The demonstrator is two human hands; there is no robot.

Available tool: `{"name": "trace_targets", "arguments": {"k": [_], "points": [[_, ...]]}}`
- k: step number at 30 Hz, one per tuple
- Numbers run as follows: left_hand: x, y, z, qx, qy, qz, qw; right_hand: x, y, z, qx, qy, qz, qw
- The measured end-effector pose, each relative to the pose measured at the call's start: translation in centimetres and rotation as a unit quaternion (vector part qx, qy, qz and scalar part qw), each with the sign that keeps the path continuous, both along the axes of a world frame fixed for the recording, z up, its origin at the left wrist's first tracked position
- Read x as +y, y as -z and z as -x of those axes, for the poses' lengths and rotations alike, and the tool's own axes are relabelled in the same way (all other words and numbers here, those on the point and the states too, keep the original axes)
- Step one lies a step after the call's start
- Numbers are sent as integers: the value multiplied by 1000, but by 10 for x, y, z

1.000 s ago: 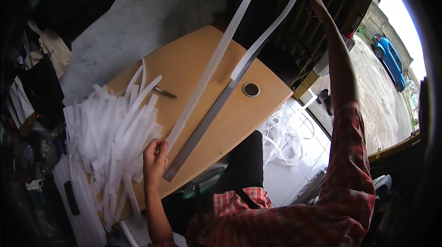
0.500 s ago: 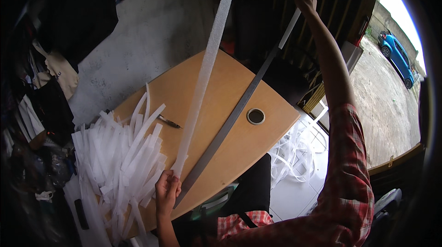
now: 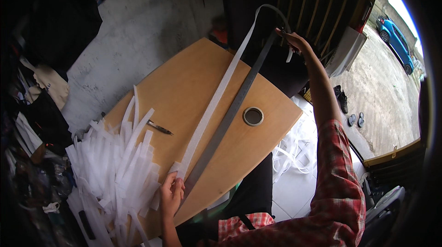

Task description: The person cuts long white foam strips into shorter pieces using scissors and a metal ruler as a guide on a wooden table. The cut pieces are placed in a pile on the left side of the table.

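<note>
A long white strip (image 3: 215, 102) runs up the wooden board, arches above its far end and comes down to my right hand (image 3: 294, 42). My left hand (image 3: 171, 192) is closed on the near end of this strip, by the board's front edge. At the far side, my right hand is bent round the other end, with a short tail hanging below it; whether it also holds a tool is hidden. Beneath and beside the strip lies a long dark grey flat bar (image 3: 230, 111), which reaches from near my left hand up to my right.
A heap of cut white strips (image 3: 113, 169) covers the board's left side. A slim pen-like tool (image 3: 160, 128) and a roll of tape (image 3: 253, 116) lie on the wooden board (image 3: 184, 77). More loose strip (image 3: 297, 150) is piled on the tiled floor. Outside stands a blue car (image 3: 395, 44).
My right hand has come down and nearer, to the grey bar's far end. The strip, stretched upward before, now bends over in a loop. My left hand stays on the near end.
</note>
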State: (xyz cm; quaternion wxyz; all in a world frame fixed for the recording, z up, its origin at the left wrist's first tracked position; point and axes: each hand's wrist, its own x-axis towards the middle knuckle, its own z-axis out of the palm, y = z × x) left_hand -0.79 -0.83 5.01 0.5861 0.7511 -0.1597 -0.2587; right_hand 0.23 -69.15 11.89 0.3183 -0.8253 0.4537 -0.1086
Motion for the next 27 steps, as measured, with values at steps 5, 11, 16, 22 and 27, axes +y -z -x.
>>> {"name": "trace_targets", "arguments": {"k": [5, 11, 16, 22, 27], "points": [[-4, 12, -14, -110, 4, -50, 993, 7, 31, 29, 88, 19, -144, 986], [-1, 19, -25, -123, 5, -81, 989, 109, 60, 76, -89, -117, -335, 931], [-51, 16, -50, -208, 78, 17, 975, 234, 64, 168, -145, -281, -403, 859], [-46, 36, -82, -349, 186, -62, 916, 370, 69, 174, -53, -415, -380, 825], [-20, 37, -63, -404, 134, -100, 900, 395, 72, 145, -21, -451, -409, 793]]}}
